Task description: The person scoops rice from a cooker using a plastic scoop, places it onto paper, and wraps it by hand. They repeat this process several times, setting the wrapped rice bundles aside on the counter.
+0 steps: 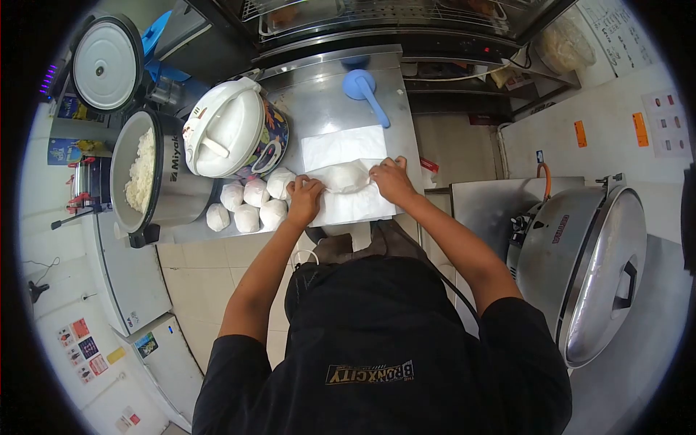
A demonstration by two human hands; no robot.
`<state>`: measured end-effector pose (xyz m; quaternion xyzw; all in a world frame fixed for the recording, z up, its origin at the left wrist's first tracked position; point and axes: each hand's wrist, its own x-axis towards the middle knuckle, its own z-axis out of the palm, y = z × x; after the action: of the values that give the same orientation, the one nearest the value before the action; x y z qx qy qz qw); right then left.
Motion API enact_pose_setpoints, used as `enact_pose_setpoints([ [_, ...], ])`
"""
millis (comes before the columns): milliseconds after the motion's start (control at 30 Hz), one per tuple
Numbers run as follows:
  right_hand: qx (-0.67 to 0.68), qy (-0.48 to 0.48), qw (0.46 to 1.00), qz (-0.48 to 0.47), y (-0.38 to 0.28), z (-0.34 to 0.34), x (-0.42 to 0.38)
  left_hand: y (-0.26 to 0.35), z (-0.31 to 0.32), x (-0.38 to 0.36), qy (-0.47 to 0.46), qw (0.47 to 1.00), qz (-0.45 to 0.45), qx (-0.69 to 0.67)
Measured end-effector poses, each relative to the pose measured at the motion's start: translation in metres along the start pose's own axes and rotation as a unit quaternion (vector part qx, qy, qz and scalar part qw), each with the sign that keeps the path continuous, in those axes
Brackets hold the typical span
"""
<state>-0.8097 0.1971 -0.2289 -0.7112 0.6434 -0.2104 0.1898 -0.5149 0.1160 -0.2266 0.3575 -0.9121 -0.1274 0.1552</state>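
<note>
On the steel table lies a white paper-wrapped bundle (pixel 344 177), its contents hidden. My left hand (pixel 304 197) has its fingers curled and pinches the left end of the paper. At the opposite end, my right hand (pixel 393 180) pinches the paper too. Flat white paper sheets (pixel 344 147) lie under and behind the bundle. Beside my left hand sit several finished white bundles (pixel 255 192), round and closed. A blue scoop (pixel 359 85) rests farther back, its handle pointing toward the right side of the sheets.
An open rice cooker (pixel 170 170) with white rice (pixel 141 172) stands at the left. Next to it is a lidded, patterned food container (pixel 225 130). A large steel cooker (pixel 580 268) occupies the right. Behind the steel table (pixel 312 90) stands a rack cabinet (pixel 391 29).
</note>
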Motion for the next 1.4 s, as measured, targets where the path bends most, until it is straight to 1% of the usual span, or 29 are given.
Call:
enact_pose_setpoints([
  [33, 0.000, 0.000, 1.000, -0.001, -0.001, -0.003, 0.005, -0.001, 0.001, 0.004, -0.011, 1.000, -0.005, 0.004],
  [67, 0.011, -0.014, 0.999, 0.046, -0.003, -0.006, 0.010, -0.001, 0.002, 0.008, -0.010, 1.000, -0.005, 0.005],
  [100, 0.021, -0.027, 0.995, 0.094, -0.006, -0.009, 0.015, 0.001, 0.004, 0.012, -0.051, 0.998, -0.032, 0.035],
  [133, 0.021, -0.026, 0.995, 0.093, -0.009, -0.011, 0.020, 0.003, 0.006, 0.015, -0.092, 0.992, -0.059, 0.065],
  [167, 0.017, -0.028, 0.991, 0.126, -0.013, -0.012, 0.023, 0.006, 0.010, 0.019, -0.092, 0.992, -0.059, 0.066],
  [233, 0.013, -0.029, 0.987, 0.160, -0.017, -0.008, 0.029, 0.016, 0.009, 0.032, -0.176, 0.958, -0.190, 0.123],
  [267, -0.013, -0.028, 0.983, 0.180, -0.018, -0.005, 0.032, 0.019, 0.006, 0.038, -0.176, 0.958, -0.189, 0.122],
  [333, -0.040, -0.026, 0.979, 0.198, -0.015, 0.002, 0.032, 0.020, 0.007, 0.046, -0.134, 0.950, -0.259, 0.115],
  [367, -0.065, 0.045, 0.983, 0.164, -0.014, 0.006, 0.029, 0.022, 0.007, 0.048, -0.133, 0.950, -0.259, 0.115],
  [400, -0.088, 0.115, 0.981, 0.128, -0.017, 0.005, 0.028, 0.023, 0.008, 0.050, -0.032, 0.966, -0.216, 0.137],
  [433, -0.088, 0.116, 0.981, 0.127, -0.018, 0.004, 0.029, 0.023, 0.009, 0.051, 0.069, 0.970, -0.171, 0.158],
  [467, -0.089, 0.113, 0.982, 0.122, -0.019, 0.002, 0.029, 0.020, 0.007, 0.053, 0.070, 0.970, -0.171, 0.159],
  [533, -0.091, 0.110, 0.983, 0.119, -0.020, -0.002, 0.031, 0.014, 0.005, 0.056, 0.029, 0.981, -0.148, 0.122],
  [567, -0.064, 0.061, 0.987, 0.134, -0.019, -0.005, 0.034, 0.012, 0.004, 0.056, 0.029, 0.981, -0.147, 0.122],
  [600, -0.038, 0.011, 0.988, 0.149, -0.017, -0.006, 0.037, 0.010, 0.002, 0.056, -0.024, 0.982, -0.168, 0.083],
  [633, -0.038, 0.012, 0.988, 0.149, -0.016, -0.005, 0.036, 0.008, 0.000, 0.055, -0.078, 0.978, -0.188, 0.045],
  [667, 0.003, 0.024, 0.990, 0.137, -0.016, -0.005, 0.033, 0.008, 0.000, 0.053, -0.077, 0.978, -0.187, 0.045],
  [733, 0.045, 0.035, 0.990, 0.126, -0.010, 0.003, 0.024, 0.007, 0.005, 0.043, -0.017, 0.992, -0.123, -0.012],
  [767, 0.029, 0.063, 0.994, 0.079, -0.008, 0.007, 0.018, 0.006, 0.007, 0.039, -0.017, 0.992, -0.122, -0.012],
  [800, 0.012, 0.091, 0.995, 0.032, -0.005, 0.007, 0.015, 0.006, 0.006, 0.035, 0.004, 0.997, -0.071, -0.002],
  [833, 0.012, 0.089, 0.995, 0.032, -0.002, 0.008, 0.014, 0.005, 0.006, 0.032, 0.026, 0.999, -0.020, 0.008],
  [900, -0.032, 0.139, 0.984, -0.103, 0.001, 0.009, 0.009, 0.002, 0.005, 0.028, 0.025, 1.000, 0.016, 0.009],
  [933, -0.031, 0.137, 0.985, -0.103, 0.003, 0.008, 0.006, 0.000, 0.005, 0.026, 0.026, 0.998, 0.055, 0.010],
  [1000, -0.120, 0.134, 0.961, -0.212, 0.004, 0.006, 0.003, -0.007, 0.004, 0.023, -0.002, 0.997, 0.075, 0.004],
  [1100, -0.161, 0.085, 0.953, -0.243, 0.006, 0.000, -0.001, -0.014, 0.005, 0.017, -0.024, 0.992, 0.127, -0.006],
  [1267, -0.160, 0.037, 0.955, -0.247, 0.006, -0.011, -0.010, -0.005, 0.005, 0.002, 0.003, 0.981, 0.191, 0.046],
  [1333, -0.161, 0.025, 0.959, -0.234, 0.001, -0.009, -0.018, 0.007, 0.002, -0.001, -0.043, 0.983, 0.152, 0.091],
  [1367, -0.147, 0.022, 0.969, -0.195, -0.003, -0.006, -0.019, 0.008, 0.004, 0.002, -0.134, 0.982, 0.114, 0.076],
  [1400, -0.134, 0.019, 0.978, -0.158, -0.008, -0.004, -0.020, 0.012, 0.004, 0.007, -0.133, 0.982, 0.113, 0.076],
])
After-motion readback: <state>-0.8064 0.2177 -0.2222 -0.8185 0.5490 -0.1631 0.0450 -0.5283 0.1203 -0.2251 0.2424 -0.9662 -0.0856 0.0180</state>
